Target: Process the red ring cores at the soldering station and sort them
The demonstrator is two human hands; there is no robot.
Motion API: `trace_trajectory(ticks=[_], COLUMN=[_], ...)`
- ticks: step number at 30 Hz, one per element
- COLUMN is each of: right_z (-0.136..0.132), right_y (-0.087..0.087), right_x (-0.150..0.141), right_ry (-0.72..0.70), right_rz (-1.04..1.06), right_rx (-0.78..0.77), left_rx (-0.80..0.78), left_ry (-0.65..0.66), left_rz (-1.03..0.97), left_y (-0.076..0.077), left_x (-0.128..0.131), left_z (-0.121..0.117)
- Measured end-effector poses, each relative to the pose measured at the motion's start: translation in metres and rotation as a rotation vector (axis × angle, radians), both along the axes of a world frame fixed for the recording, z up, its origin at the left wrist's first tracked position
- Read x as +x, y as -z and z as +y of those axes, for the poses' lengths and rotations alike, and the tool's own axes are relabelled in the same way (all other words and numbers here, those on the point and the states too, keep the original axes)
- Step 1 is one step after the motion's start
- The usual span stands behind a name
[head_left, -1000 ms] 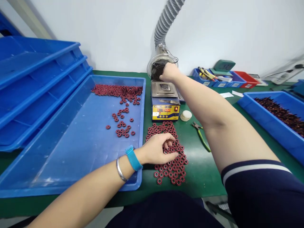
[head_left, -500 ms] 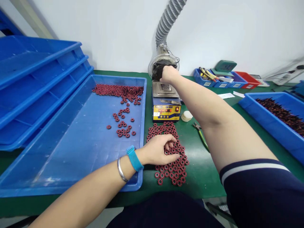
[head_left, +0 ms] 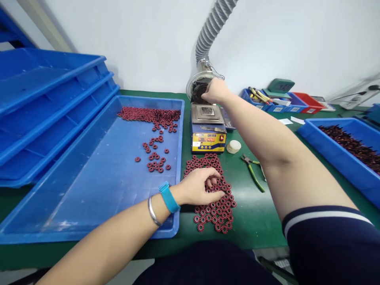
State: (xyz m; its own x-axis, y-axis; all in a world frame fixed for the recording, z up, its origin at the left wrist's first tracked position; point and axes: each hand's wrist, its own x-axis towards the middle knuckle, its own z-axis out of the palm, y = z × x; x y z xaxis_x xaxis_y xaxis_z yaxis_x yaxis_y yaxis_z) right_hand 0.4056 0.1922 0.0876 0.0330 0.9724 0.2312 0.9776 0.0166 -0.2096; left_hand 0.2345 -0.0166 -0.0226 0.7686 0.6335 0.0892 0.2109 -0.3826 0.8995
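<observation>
My left hand [head_left: 202, 186] lies over a spread of small red toothed rings [head_left: 221, 213] on the green table. Its fingers are loosely bent with the thumb apart, and nothing shows held in it. Reaching forward, my right hand [head_left: 218, 92] is above and behind the square metal top of a blue and yellow heated pot [head_left: 209, 141] with lit red digits. The right fingers are closed; what they hold, if anything, is hidden. Just behind the hand stands a dark fan-like extractor opening [head_left: 199, 91] joined to a grey hose [head_left: 209, 33].
A large blue tray [head_left: 97, 174] on the left holds more red rings; stacked blue trays [head_left: 53, 114] stand beyond it. Right of the pot are round white pads [head_left: 233, 146] and green-handled cutters [head_left: 252, 174]. Another blue tray [head_left: 314, 132] holds dark coppery pieces.
My right hand has shifted slightly right and down in view, still over the pot's rear. My left hand stays on the rings. The digits on the pot's display have changed.
</observation>
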Motion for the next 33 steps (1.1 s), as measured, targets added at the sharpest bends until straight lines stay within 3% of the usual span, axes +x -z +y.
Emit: trace_trajectory(ticks=[3, 5, 8, 10, 14, 17, 21, 26, 28, 30, 33], right_z=[-0.025, -0.052, -0.106, -0.149, -0.229, -0.264, -0.278, -0.282, -0.286, -0.292, -0.307], right_y=[-0.009, -0.006, 0.014, 0.035, 0.079, 0.102, 0.116, 0.116, 0.116, 0.121, 0.135], right_x=[0.006, 0.011, 0.015, 0.012, -0.003, -0.012, -0.014, -0.006, 0.009, 0.030, 0.066], right_ry=[-0.021, -0.055, -0.172, -0.261, -0.317, -0.307, -0.257, -0.291, -0.281, -0.242, -0.188], right_rz=[0.314, 0.586, 0.980, 1.114, 1.062, 0.865, 0.743, 0.717, 0.696, 0.703, 0.708], right_rx=[-0.006, -0.033, -0.074, -0.056, 0.163, 0.402, 0.499, 0.468, 0.433, 0.382, 0.225], left_rx=[-0.045, -0.109, -0.275, -0.394, -0.555, -0.586, -0.601, -0.524, -0.367, -0.153, 0.094], left_ry=[-0.057, -0.128, -0.254, -0.316, -0.340, -0.334, -0.304, -0.279, -0.319, -0.378, -0.481], left_rz=[-0.070, -0.129, -0.254, -0.365, -0.520, -0.535, -0.465, -0.313, -0.196, -0.033, 0.269], left_y=[-0.002, -0.004, -0.008, -0.010, -0.013, -0.015, -0.014, -0.026, -0.036, -0.043, -0.031], left_x=[0.001, 0.002, 0.004, 0.006, 0.011, 0.013, 0.018, 0.015, -0.001, -0.033, -0.106], left_z=[0.001, 0.001, 0.002, 0.002, -0.003, -0.009, -0.013, -0.013, -0.013, -0.010, 0.003])
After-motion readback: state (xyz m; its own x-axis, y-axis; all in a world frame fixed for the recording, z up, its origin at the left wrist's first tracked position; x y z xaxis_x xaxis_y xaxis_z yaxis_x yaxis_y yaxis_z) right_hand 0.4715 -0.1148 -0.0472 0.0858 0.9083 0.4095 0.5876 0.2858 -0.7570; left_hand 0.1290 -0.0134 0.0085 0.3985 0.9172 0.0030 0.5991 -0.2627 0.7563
